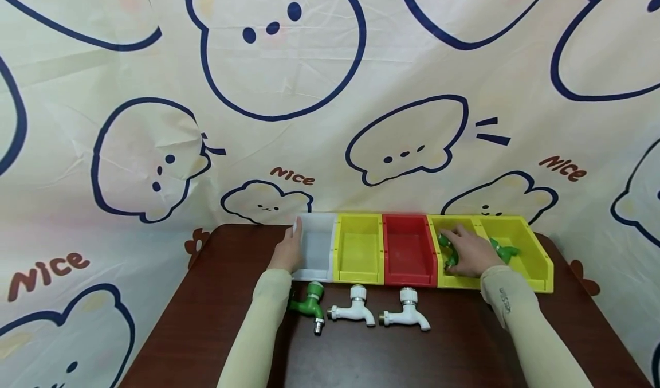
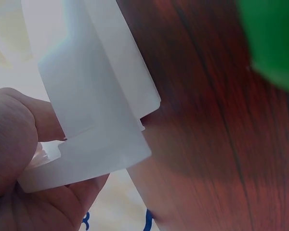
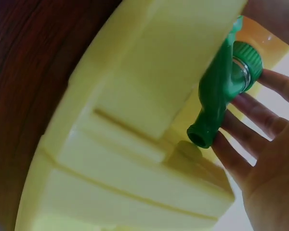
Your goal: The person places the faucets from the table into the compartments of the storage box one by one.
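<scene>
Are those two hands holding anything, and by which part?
The left hand's grip is on the white bin, by its left side; the right hand's grip is on a green tap, fingers along its knob and body.

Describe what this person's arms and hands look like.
Long, pale cream sleeves cover both arms: the left sleeve looks plain, while the right sleeve bears small dark lettering, too small to read. Left hand and right hand are gloveless.
</scene>
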Action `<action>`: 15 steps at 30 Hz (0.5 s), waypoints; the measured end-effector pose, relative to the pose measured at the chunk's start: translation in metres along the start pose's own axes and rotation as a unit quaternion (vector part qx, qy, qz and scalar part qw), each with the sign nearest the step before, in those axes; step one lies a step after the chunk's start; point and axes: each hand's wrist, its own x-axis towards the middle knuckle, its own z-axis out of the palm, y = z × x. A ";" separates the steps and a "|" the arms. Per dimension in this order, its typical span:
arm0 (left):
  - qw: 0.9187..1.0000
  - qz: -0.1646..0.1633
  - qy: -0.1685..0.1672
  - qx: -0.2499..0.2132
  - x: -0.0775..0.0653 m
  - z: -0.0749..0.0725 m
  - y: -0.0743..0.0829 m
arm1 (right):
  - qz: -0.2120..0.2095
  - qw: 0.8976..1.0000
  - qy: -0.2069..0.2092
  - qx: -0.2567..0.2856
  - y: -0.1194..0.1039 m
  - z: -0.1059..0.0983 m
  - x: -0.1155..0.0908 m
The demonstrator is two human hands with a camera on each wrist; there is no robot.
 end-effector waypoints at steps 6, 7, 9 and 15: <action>1.000 0.001 0.004 -0.002 0.001 0.002 0.001 | -0.010 1.000 -0.009 -0.002 0.004 0.003 -0.002; 1.000 0.000 0.003 -0.004 0.001 0.003 0.001 | -0.012 1.000 -0.011 -0.002 0.004 0.003 -0.002; 1.000 -0.001 0.000 -0.004 0.000 0.003 0.001 | -0.016 1.000 -0.014 -0.003 0.005 0.004 -0.001; 1.000 0.000 0.002 0.001 -0.001 -0.001 0.002 | -0.004 1.000 -0.028 0.001 0.005 0.009 0.004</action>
